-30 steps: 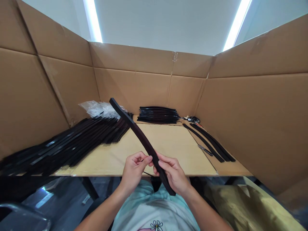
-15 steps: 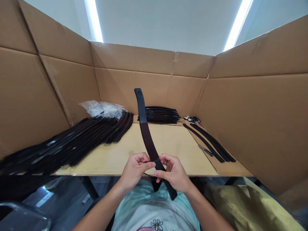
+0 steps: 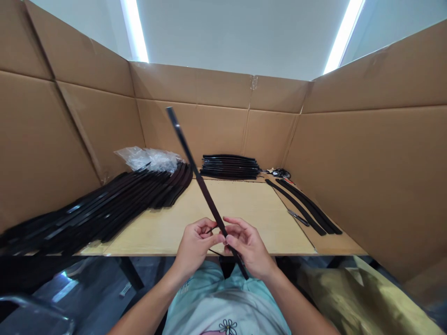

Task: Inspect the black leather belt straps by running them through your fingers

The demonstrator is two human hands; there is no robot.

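Before my chest a long, slightly curved black strip (image 3: 208, 197) with a dark maroon middle section is tilted, its top leaning left and its narrow edge toward me. My right hand (image 3: 244, 244) is closed on its lower part, thumb and fingers on either side. My left hand (image 3: 200, 239) pinches a thin black cord (image 3: 211, 230) beside the strip, the thumb tip against the strip's edge. A loop of the cord hangs below the left fingers. Where the cord meets the strip is hidden by the fingers.
Many similar strips (image 3: 115, 202) lie fanned at left, near clear plastic bags (image 3: 153, 158). A stack of strips (image 3: 229, 166) sits at the back. At right lie several black strips (image 3: 296, 204), a small cutter-like tool (image 3: 298, 217) and a bundle of cords (image 3: 279, 173). Cardboard walls (image 3: 195, 121) surround the table.
The strip has been turned about its length from its broad face to its narrow edge, and its top has swung left. Both hands stay nearly in place; the right fingers have shifted on it.
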